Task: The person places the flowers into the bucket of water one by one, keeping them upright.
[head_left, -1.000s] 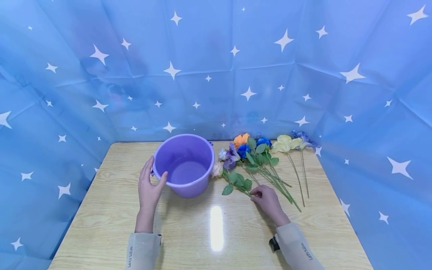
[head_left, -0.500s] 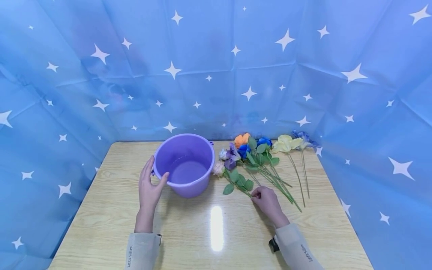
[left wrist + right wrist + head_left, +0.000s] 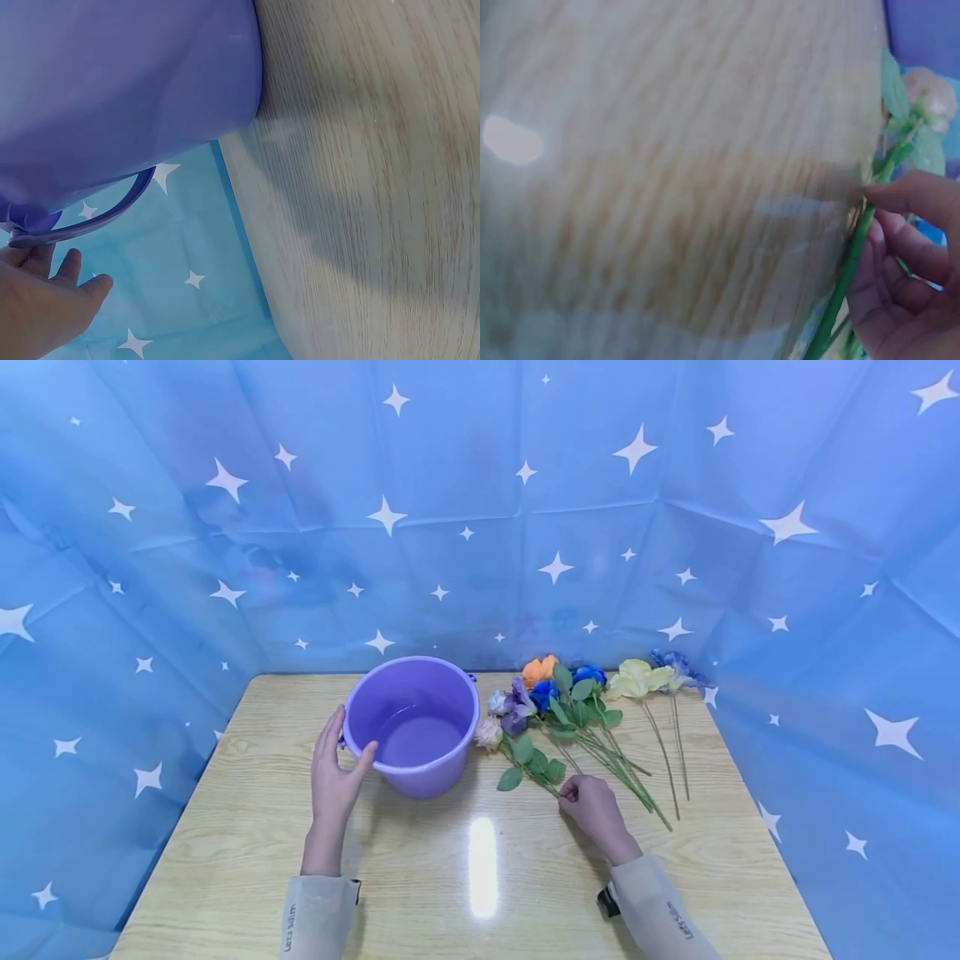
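A purple bucket (image 3: 429, 779) stands at the back of the wooden table, left of the flowers. My left hand (image 3: 335, 785) grips its left rim, thumb over the edge and the other fingers along the outside. In the left wrist view, the bucket's handle (image 3: 112, 214) hangs beside those fingers. On the right, my right hand (image 3: 592, 810) pinches the lower stem of a pale pink rose (image 3: 488, 733). Its green stem (image 3: 847, 270) lies between thumb and fingertips in the right wrist view, low over the table, with the bloom pointing toward the bucket.
Behind the rose lie an orange flower (image 3: 540, 671), blue roses (image 3: 543, 695) and a purple flower (image 3: 515, 710), their stems overlapping. Further right are a yellow flower (image 3: 637, 678) and a violet-blue one (image 3: 675, 667). A blue starry curtain (image 3: 465, 527) encloses the table (image 3: 247, 827).
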{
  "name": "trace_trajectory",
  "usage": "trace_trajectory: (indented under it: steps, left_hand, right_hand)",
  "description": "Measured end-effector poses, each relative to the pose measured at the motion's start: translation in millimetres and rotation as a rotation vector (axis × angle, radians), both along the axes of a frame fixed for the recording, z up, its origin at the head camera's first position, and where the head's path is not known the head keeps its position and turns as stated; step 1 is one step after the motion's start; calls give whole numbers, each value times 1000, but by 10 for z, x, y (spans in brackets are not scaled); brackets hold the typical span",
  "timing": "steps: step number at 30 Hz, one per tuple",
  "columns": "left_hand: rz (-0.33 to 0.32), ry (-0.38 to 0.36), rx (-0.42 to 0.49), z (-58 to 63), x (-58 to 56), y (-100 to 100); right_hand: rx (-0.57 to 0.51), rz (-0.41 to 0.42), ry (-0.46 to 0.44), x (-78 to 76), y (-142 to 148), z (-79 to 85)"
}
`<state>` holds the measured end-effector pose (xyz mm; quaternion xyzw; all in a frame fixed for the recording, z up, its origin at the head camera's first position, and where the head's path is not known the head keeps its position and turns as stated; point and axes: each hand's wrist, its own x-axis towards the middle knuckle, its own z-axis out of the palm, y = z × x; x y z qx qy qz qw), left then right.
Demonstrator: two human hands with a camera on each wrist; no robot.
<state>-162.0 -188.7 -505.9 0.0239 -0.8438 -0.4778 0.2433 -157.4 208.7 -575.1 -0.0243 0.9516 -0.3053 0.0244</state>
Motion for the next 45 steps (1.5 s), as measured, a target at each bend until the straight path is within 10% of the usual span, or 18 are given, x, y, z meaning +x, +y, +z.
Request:
trace_trajectory:
  steps: [14, 45]
  left_hand:
    - [1, -23, 11, -13, -32, 1]
    - [7, -31, 21, -37, -20, -8]
  right_hand:
    - [-156, -24, -66, 44, 57, 89]
    - [-197, -67, 118, 60, 74, 264]
